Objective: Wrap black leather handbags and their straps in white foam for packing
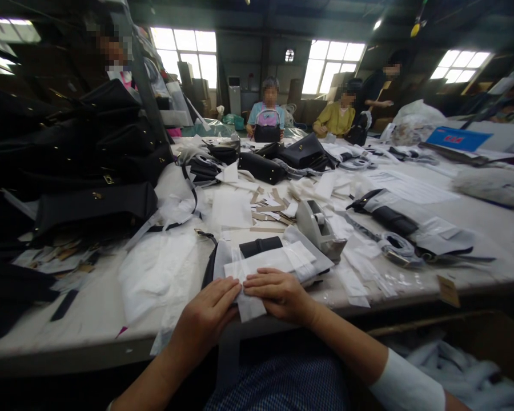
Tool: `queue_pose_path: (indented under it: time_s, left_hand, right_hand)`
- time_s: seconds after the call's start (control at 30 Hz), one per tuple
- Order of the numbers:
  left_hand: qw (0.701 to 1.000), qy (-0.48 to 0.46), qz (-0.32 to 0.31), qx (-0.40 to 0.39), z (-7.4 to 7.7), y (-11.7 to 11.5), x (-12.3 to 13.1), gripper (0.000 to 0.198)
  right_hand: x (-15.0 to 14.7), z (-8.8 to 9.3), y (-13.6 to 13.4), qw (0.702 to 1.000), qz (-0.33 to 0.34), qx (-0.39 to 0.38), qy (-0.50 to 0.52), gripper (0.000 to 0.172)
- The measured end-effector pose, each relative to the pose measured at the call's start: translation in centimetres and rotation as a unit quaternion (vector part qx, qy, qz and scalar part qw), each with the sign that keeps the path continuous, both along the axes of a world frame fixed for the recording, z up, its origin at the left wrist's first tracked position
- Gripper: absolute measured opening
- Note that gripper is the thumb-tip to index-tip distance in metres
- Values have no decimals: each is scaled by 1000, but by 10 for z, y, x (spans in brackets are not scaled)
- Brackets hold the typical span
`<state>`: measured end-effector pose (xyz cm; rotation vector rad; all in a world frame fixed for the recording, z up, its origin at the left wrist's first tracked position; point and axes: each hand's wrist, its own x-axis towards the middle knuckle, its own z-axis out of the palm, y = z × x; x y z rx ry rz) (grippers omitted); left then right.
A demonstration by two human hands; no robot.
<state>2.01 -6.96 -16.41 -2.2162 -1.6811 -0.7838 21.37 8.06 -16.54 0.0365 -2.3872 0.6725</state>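
Observation:
In front of me at the table's edge lies a black bag (208,264), partly wrapped in white paper (278,258). A black flap or strap piece (261,246) shows at the top of the wrapping. My left hand (209,305) closes on the paper's near left side, its fingers together. From the right, my right hand (280,294) holds the same paper, fingertips almost touching those of the left. Both thumbs are mostly hidden. A loose paper end (251,307) hangs between the hands. Just beyond the wrapped bag stands a grey tape dispenser (319,228).
Black bags (96,208) are piled high at the left. More bags (261,166) lie across the table beyond cardboard strips (269,208). To the right is another partly wrapped bag (394,220). A clear plastic bag (158,274) lies near left. Several people work around the table.

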Motion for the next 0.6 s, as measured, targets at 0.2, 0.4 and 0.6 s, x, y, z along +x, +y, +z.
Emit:
queue_pose_path:
  time_s: [0.2,0.4,0.6]
  left_hand:
    - [1000,-5,-5,2,-3,2,-5,32]
    - [990,-98,17,-104,20,-4,3,39]
    - [975,-133,95,-150,33,6,16,27]
  right_hand:
    - [3,10,0,999,19,-20,-43,39]
    - [5,14,-1,999,29,-12,-36,41]
    - [10,27,-1,993,58,-55,-88,52]
